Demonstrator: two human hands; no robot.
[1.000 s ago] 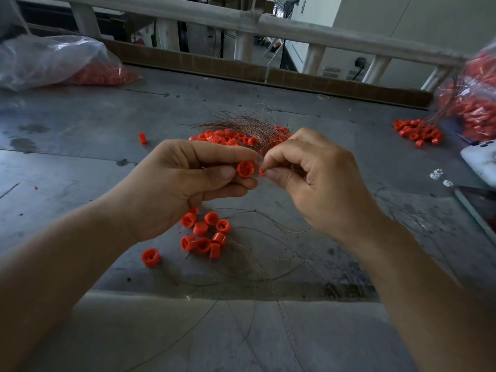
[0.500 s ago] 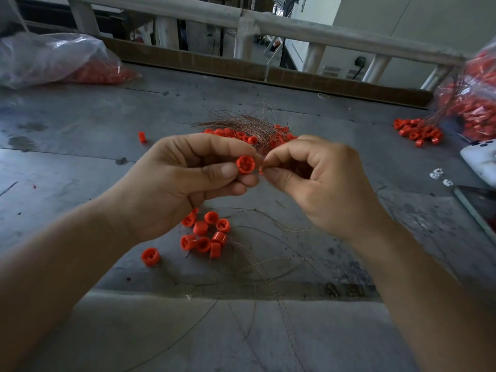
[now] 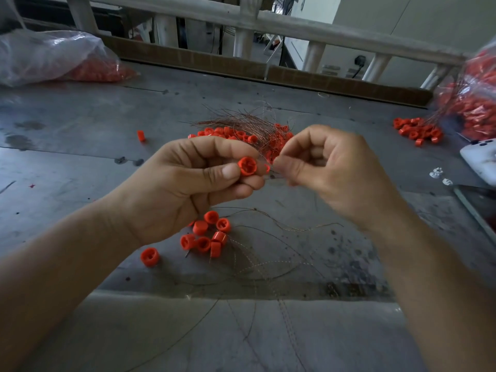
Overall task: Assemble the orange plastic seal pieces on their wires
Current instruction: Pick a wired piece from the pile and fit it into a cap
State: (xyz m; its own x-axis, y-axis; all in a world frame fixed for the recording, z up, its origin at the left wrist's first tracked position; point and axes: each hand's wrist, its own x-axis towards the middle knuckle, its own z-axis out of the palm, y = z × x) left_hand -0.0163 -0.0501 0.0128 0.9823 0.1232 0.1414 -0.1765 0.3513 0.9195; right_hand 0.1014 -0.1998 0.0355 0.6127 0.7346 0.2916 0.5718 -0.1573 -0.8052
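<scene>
Loose wires: several thin loose wires (image 3: 268, 267) are laid in slack curves on the bench (image 3: 80, 124) near its front edge, within easy reach for picking.
Spare caps: a small cluster of spare caps (image 3: 206, 234) is kept just below the left hand, with one cap lying apart to the left. This is judged to be a short supply staged close to the work.
Left hand: the left hand (image 3: 188, 189) is closed round one orange cap (image 3: 247, 165), which is pinched between thumb and fingers.
Orange cap: it is held clear of the bench with its open face turned toward the camera, so that the inner slots can be seen during fitting.
Right hand: the right hand (image 3: 330, 173) is curled, with a small orange piece (image 3: 267, 167) pinched between thumb and forefinger just beside the cap. Whether a wire is also gripped cannot be told through the blur.
Step in hand: the piece is judged to be about to be mated with the cap.
Wire bundle: beyond the hands, a wire bundle (image 3: 241, 120) is spread over a cap pile (image 3: 230, 132).
Far stock: orange parts are stored in a left bag (image 3: 53, 57) and a right bag (image 3: 472, 103).
</scene>
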